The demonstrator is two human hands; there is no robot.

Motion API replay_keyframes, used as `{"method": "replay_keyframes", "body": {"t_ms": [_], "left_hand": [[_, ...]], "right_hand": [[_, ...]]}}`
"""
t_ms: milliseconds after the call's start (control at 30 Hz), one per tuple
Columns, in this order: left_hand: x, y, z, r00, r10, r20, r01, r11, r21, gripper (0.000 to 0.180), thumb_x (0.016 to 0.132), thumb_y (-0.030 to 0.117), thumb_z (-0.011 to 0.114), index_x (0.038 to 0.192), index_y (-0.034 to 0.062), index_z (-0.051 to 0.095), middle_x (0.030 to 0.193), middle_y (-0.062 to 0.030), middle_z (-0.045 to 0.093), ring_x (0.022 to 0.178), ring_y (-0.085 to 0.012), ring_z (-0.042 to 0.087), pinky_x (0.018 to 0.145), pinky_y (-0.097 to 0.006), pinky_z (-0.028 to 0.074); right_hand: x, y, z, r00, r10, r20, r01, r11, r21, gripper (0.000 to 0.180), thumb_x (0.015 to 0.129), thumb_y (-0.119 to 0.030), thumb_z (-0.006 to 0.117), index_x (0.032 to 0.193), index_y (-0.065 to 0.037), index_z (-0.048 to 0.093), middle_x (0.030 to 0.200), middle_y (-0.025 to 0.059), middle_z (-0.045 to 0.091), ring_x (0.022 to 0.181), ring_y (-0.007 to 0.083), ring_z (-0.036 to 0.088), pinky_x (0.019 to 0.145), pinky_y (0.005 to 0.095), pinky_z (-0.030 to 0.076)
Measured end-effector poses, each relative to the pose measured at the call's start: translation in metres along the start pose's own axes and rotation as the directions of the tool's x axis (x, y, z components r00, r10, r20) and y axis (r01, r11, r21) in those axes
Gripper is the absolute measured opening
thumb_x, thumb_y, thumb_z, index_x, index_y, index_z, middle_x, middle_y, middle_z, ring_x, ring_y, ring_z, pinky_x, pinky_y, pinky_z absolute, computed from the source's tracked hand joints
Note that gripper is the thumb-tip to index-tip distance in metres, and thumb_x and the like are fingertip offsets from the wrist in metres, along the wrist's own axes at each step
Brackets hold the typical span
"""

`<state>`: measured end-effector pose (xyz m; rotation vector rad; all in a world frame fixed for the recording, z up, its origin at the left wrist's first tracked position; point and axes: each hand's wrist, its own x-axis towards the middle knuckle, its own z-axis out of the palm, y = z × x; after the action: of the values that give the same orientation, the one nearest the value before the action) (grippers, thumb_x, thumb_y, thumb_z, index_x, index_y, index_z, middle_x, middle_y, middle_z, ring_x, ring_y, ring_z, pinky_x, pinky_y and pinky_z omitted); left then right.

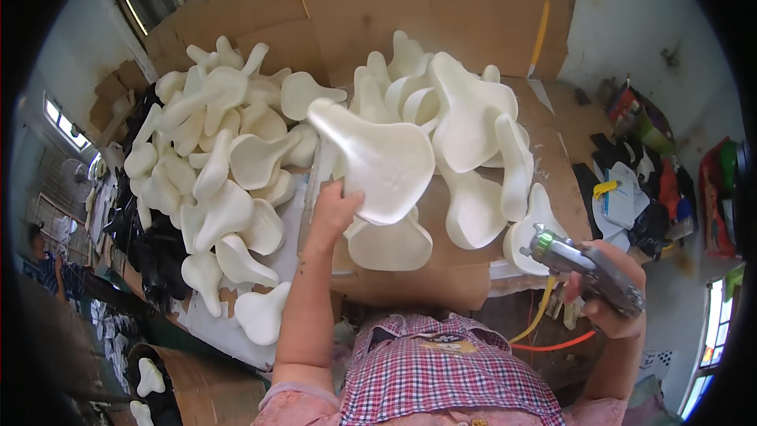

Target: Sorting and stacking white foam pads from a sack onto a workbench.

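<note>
White moulded-foam saddle pad (384, 162) is held raised over the cardboard-covered counter (441, 264) by left-hand fingers (341, 199), right hand (613, 293) clenched on a metal air gun (587, 272); apparently picking up, turning it gunward judged next.

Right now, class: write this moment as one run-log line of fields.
left hand: holds white foam saddle pad | right hand: grips metal spray gun | cardboard-covered table: heaps of white foam pads
</note>
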<state>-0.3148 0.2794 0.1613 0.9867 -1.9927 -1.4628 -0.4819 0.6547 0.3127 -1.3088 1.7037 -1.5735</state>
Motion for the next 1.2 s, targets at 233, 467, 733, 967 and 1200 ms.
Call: {"method": "replay_keyframes", "body": {"t_ms": [233,467,733,967,1200], "left_hand": [[-0.001,-0.027,-0.069,0.986,-0.163,0.027,0.158,0.885,-0.439,0.022,0.081,0.024,0.061,0.089,0.0044,0.059,0.079,-0.0079,0.062,0.054,-0.016,0.057,0.049,-0.026,0.045],[-0.015,-0.127,-0.034,0.977,-0.153,0.145,0.175,0.973,-0.152,0.056,0.073,0.017,0.07,0.125,0.0064,0.05,0.119,-0.0121,0.052,0.11,-0.0223,0.051,0.09,-0.035,0.042],[-0.014,-0.175,0.025,0.962,0.265,0.059,-0.269,0.897,0.352,0.059,0.068,0.014,0.068,0.124,0.0062,0.052,0.112,-0.02,0.055,0.102,-0.0356,0.053,0.09,-0.038,0.044],[-0.025,-0.162,0.006,0.993,0.092,0.07,-0.085,0.991,-0.106,0.044,0.076,0.015,0.067,0.117,0.0013,0.057,0.107,-0.0145,0.061,0.096,-0.0244,0.059,0.083,-0.033,0.047],[-0.012,-0.102,-0.138,0.948,0.034,-0.316,-0.233,0.748,-0.621,0.039,0.087,0.01,0.061,0.123,0.0007,0.049,0.115,-0.0081,0.058,0.104,-0.0195,0.056,0.092,-0.033,0.045]], "right_hand": [[-0.044,-0.009,0.053,0.993,0.069,-0.093,-0.062,0.995,0.078,0.071,0.073,-0.027,0.076,0.127,0.005,0.042,0.092,0.0144,0.061,0.081,0.0202,0.062,0.072,0.0321,0.05],[-0.102,-0.008,0.095,0.926,0.366,-0.096,-0.369,0.929,-0.015,0.062,0.074,-0.014,0.071,0.128,0.001,0.044,0.094,0.01,0.064,0.082,0.0141,0.061,0.074,0.0281,0.049],[-0.106,-0.012,0.138,0.885,0.368,-0.287,-0.361,0.929,0.077,0.064,0.075,-0.016,0.071,0.129,0.002,0.042,0.089,0.0101,0.063,0.075,0.0158,0.061,0.07,0.0294,0.049],[-0.111,-0.014,0.137,0.897,0.33,-0.294,-0.315,0.944,0.097,0.069,0.075,-0.022,0.073,0.13,0.002,0.04,0.092,0.0109,0.062,0.084,0.0169,0.06,0.076,0.0315,0.049],[-0.09,0.008,0.142,0.891,0.401,-0.212,-0.406,0.914,0.022,0.063,0.077,-0.021,0.069,0.129,0.002,0.042,0.088,0.0093,0.061,0.074,0.0136,0.059,0.068,0.0287,0.049]]}}
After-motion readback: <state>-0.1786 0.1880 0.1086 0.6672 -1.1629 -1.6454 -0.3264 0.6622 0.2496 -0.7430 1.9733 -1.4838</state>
